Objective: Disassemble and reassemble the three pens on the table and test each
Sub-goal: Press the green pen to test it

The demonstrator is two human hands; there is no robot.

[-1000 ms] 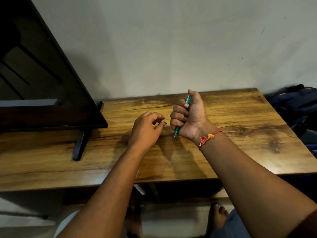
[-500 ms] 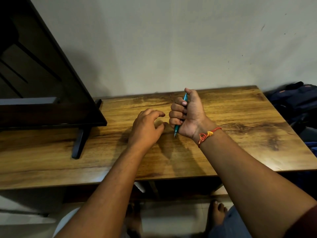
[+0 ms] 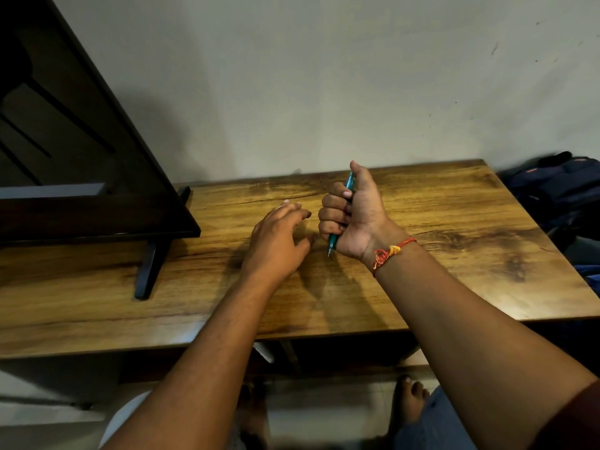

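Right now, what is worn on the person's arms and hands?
Both forearms are bare. The right hand has a red and orange knotted thread bracelet at its wrist; a dark red sleeve shows higher up. The left hand wears nothing.

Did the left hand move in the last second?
Yes, partly: the left hand sits as far from the black stand foot as before, but its curled fingers have straightened toward the wall.
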